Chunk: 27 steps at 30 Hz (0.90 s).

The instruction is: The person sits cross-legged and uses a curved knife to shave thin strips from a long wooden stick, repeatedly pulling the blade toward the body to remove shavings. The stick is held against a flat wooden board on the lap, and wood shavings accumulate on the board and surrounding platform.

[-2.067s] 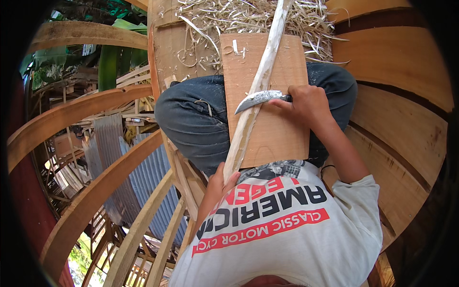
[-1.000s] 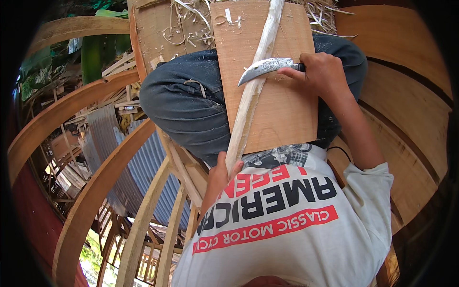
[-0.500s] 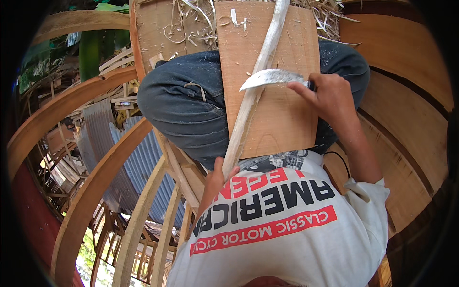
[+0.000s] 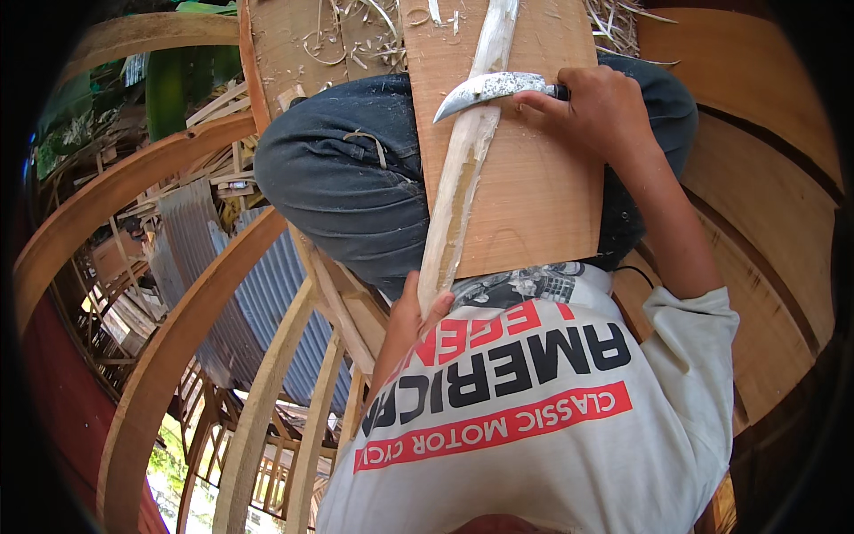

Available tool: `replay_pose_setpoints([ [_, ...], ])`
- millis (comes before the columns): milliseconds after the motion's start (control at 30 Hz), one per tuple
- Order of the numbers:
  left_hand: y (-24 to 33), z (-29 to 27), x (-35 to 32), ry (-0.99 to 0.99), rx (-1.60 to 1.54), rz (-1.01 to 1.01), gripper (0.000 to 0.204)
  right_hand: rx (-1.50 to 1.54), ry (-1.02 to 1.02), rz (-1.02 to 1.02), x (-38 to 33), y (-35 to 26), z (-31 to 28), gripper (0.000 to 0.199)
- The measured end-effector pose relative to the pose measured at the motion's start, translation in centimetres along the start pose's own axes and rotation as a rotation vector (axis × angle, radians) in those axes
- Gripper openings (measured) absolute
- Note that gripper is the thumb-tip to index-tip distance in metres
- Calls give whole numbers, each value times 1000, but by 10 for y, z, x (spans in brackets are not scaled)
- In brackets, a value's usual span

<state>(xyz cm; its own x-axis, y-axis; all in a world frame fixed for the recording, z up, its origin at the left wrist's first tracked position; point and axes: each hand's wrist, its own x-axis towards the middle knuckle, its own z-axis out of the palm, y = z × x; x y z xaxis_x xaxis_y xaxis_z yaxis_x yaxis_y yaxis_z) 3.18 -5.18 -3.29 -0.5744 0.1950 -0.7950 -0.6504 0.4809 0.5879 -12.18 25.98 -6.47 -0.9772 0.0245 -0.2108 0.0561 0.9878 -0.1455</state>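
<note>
Open timber spot, curved wooden rails (image 4: 169, 351) on the left with corrugated metal sheets (image 4: 269, 283) beyond, wide planks (image 4: 756, 187) on the right. Right hand (image 4: 607, 111) is clenched on the knife's dark handle, thumb pointing along toward the blade. Left hand (image 4: 407, 316) grasps the near end of the pale stick (image 4: 463, 169), thumb to one side, fingers to the other, right by the shirt (image 4: 516, 418). Curved knife (image 4: 489, 87) lies across the stick, tip past its left side; can't tell from here how deep it bites, or which way it's cutting. Stick runs slantwise over the board (image 4: 534, 187), far end out of view. I read this as shaving the stick down. To do it well: blade nearly flat, light even pulls, thin curls; turn the stick so the brownish strip on its right side gets worked too. Thumb clear of the edge, and if the stroke runs toward the body, stop well short of the left hand. Board sits on the lap between the knees of the dark trousers (image 4: 342, 191), so keep it steady or the angle wanders. Loose shavings (image 4: 623, 28) beyond it.
</note>
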Motion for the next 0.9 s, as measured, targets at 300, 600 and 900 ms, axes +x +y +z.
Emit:
replay_pose_setpoints([
  [300,-8,0,2,29,67,80,44,104,98,291,31,74,-23,81],
  [600,13,-7,-5,15,347,-104,44,63,-121,-28,-31,-28,-15,80],
  [900,15,-2,-4,17,405,-69,41,-115,74,129,31,59,-7,86],
])
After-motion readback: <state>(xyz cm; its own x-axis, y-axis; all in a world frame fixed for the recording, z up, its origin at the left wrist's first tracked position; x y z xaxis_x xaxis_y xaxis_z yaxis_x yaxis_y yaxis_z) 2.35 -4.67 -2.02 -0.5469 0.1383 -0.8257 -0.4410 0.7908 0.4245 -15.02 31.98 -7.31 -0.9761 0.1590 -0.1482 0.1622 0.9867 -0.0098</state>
